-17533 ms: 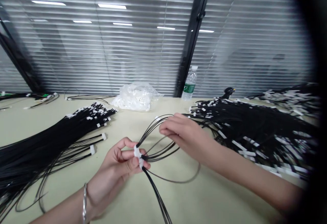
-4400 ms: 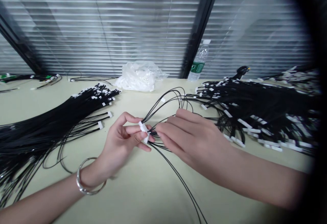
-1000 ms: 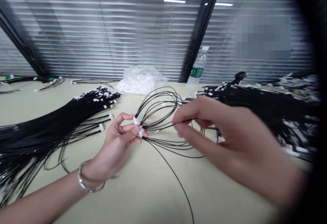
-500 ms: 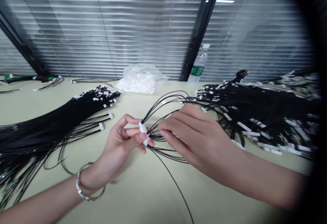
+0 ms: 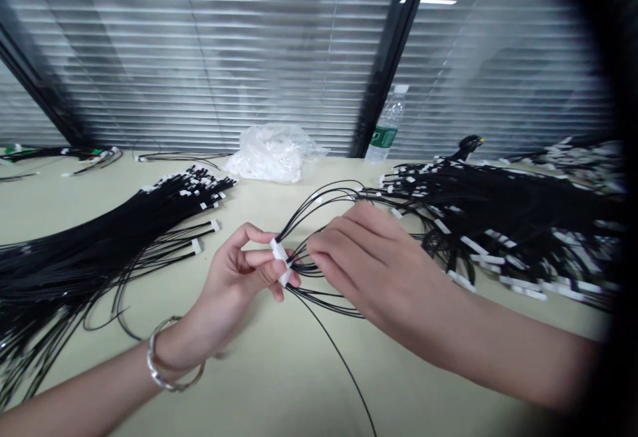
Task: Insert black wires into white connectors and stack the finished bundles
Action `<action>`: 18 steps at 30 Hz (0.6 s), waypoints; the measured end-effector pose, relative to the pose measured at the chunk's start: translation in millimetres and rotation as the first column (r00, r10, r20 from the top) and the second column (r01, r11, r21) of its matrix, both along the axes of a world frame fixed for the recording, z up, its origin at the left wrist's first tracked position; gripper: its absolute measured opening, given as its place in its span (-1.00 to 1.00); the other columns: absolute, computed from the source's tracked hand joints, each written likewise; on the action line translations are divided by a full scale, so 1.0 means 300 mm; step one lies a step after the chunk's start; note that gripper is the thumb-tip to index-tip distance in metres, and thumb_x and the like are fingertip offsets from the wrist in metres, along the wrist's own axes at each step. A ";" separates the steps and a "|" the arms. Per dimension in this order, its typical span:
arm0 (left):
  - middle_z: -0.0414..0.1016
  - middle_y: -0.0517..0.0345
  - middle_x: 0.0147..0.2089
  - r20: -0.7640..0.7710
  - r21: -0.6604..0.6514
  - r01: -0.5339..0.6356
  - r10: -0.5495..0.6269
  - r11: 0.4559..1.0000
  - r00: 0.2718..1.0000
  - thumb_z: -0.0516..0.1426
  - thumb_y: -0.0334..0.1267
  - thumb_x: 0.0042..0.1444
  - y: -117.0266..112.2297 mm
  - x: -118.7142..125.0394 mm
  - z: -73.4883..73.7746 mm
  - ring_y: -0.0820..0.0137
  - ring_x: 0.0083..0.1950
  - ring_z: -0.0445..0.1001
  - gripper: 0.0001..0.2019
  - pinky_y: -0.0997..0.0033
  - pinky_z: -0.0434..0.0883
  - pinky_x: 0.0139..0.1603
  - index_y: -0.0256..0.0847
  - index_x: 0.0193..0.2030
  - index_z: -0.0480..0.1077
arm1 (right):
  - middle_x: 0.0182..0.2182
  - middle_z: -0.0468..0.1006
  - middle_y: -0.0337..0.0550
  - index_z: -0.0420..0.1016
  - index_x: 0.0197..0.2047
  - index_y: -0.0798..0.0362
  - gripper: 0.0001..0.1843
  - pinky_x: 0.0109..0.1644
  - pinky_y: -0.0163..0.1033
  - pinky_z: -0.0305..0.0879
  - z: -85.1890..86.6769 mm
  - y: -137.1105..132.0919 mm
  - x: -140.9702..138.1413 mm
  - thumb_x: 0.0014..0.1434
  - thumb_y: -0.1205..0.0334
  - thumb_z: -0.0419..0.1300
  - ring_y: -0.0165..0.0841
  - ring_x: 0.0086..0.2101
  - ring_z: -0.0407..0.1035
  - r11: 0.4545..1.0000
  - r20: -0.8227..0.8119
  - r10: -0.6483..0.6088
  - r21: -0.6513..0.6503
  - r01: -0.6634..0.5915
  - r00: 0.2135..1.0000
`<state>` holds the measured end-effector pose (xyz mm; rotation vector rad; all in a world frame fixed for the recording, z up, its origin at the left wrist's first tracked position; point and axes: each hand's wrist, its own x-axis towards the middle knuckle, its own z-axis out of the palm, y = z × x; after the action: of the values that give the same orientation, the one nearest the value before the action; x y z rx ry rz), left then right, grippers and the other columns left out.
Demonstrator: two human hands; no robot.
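Between the thumb and fingers of my left hand is a white connector housing, held tilted above the table. Several thin black wires run out of its right side and arc away to the right. My right hand is closed just right of the housing, its thumb and forefinger pinched at the middle wires. The fingertips hide exactly which wire lies between them. A single longer wire trails from the housing down to the lower edge of the view.
A thick bundle of black wires with white ends lies on the left. Another heap of black wires with white connectors covers the right. Behind stand a clear plastic bag and a water bottle against the window blinds.
The right hand has shifted very slightly left toward the housing, still pinched at the wires. The left hand keeps its hold, almost unmoved.
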<state>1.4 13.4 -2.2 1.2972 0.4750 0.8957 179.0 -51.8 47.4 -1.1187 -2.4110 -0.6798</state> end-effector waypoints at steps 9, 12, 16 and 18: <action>0.55 0.24 -0.53 0.002 -0.031 0.006 -0.006 0.999 1.000 0.13 -0.45 0.07 0.000 0.003 -0.008 0.53 -0.54 0.41 -0.81 0.61 0.31 -0.56 -0.15 -0.26 0.18 | -0.52 0.34 -0.12 0.41 -0.45 0.21 -0.75 -0.36 -0.23 0.11 -0.015 0.004 -0.027 0.16 0.51 -0.04 -0.38 -0.44 0.11 0.998 -0.055 0.036 0.055 -0.033 0.998; 0.55 0.22 -0.52 -0.006 -0.042 -0.006 0.006 0.999 1.000 0.14 -0.44 0.07 -0.004 0.002 -0.008 0.50 -0.50 0.44 -0.81 0.61 0.30 -0.56 -0.15 -0.26 0.18 | -0.53 0.34 -0.13 0.41 -0.45 0.20 -0.74 -0.35 -0.23 0.11 -0.021 0.010 -0.027 0.18 0.47 -0.04 -0.39 -0.45 0.12 0.998 -0.068 0.040 0.055 -0.036 0.997; 0.55 0.22 -0.52 -0.010 -0.057 -0.009 0.008 0.998 1.000 0.14 -0.44 0.06 -0.009 0.001 -0.003 0.51 -0.52 0.42 -0.81 0.61 0.29 -0.55 -0.16 -0.27 0.19 | -0.52 0.35 -0.12 0.41 -0.45 0.20 -0.73 -0.35 -0.23 0.12 -0.022 0.013 -0.023 0.20 0.44 -0.05 -0.39 -0.45 0.13 0.998 -0.075 0.046 0.034 -0.044 0.996; 0.55 0.22 -0.53 -0.010 -0.071 -0.008 0.007 0.997 1.000 0.15 -0.43 0.05 -0.010 0.002 -0.003 0.51 -0.54 0.41 -0.80 0.61 0.28 -0.56 -0.15 -0.27 0.19 | -0.51 0.35 -0.13 0.41 -0.44 0.20 -0.75 -0.34 -0.23 0.12 -0.022 0.013 -0.022 0.19 0.45 -0.04 -0.39 -0.44 0.13 0.998 -0.079 0.051 0.033 -0.049 0.996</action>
<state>1.8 10.5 -3.2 1.2364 0.5155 0.8712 172.4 -47.8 40.8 -1.0497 -2.3451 -0.6421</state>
